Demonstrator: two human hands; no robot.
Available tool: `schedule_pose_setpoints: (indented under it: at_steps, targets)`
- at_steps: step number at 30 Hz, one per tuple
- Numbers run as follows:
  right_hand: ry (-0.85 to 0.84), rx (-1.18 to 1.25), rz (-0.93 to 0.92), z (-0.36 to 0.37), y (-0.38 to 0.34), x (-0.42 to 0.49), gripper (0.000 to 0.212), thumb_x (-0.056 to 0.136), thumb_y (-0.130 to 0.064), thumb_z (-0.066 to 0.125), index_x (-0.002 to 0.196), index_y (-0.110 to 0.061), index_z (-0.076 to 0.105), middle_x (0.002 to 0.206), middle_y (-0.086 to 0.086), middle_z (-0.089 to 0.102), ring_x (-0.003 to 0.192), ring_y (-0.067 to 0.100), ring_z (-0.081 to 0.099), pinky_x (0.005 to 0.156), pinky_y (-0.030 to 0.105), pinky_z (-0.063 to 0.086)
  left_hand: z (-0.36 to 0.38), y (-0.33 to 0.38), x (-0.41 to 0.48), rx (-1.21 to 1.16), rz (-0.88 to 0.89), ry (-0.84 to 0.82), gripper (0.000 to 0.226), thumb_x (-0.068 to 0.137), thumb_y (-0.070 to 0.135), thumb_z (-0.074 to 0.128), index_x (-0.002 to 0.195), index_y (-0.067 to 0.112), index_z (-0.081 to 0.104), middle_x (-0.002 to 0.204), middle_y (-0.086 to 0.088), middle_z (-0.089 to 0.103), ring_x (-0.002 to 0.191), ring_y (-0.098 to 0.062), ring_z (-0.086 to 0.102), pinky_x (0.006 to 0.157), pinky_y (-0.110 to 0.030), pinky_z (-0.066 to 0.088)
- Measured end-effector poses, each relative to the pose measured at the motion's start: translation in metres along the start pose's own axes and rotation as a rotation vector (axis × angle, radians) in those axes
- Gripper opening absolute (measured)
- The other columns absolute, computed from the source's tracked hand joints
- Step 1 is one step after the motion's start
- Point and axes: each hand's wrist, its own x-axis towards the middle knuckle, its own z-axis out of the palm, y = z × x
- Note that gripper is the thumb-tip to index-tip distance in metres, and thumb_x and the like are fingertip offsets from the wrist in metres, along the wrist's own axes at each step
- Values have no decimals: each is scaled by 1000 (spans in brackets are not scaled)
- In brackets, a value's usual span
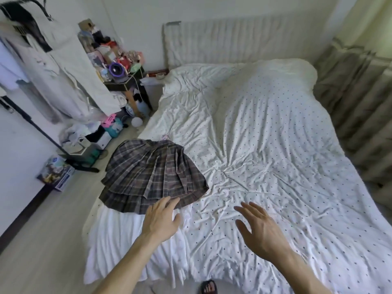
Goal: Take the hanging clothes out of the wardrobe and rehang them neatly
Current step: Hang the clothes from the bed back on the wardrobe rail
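A dark plaid pleated skirt [152,172] lies spread flat on the left side of the bed [265,145], which has a white dotted cover. My left hand [162,217] reaches out with straight fingers, its fingertips at the skirt's near hem. My right hand [258,225] hovers open over the cover to the right of the skirt, holding nothing. Pale clothes [55,66] hang on a rack at the upper left.
A black rack frame [31,122] stands at the left with heaps of things at its foot. A cluttered bedside table [121,68] is beyond it. A box [56,172] lies on the floor. Curtains [356,98] hang on the right. A foot in a sandal [209,288] is by the bed.
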Motion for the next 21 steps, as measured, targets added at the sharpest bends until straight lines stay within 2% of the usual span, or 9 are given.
schedule_pose_setpoints:
  at_steps: [4,12,18,21]
  targets:
    - [-63,-6,-74,20,-12,14,48,103,-47,37,150,-34,38,158,-9,34,151,15,19,119,30,21,3,-29,-11,-11,-101,-10,58,100,45,44,154,33,29,161,3,28,147,-17,28,118,-42,28]
    - [-177,-53,-123,54,-45,80,49,102,-48,37,150,-35,37,159,-8,33,152,17,17,121,34,22,-5,-94,18,-30,-213,-64,56,100,44,44,153,32,31,161,0,27,148,-19,25,118,-46,28]
    - [-241,-87,-92,87,-86,182,50,102,-46,37,151,-36,34,158,-10,34,151,18,20,121,35,24,-18,-169,111,-2,-188,-111,54,100,43,44,152,33,33,159,2,31,146,-19,30,117,-45,29]
    - [-272,-71,-35,109,-111,243,42,102,-41,38,144,-35,41,148,-11,47,144,18,34,121,32,21,-22,-215,179,20,-147,-166,54,100,44,44,152,34,33,160,1,31,148,-19,28,119,-46,26]
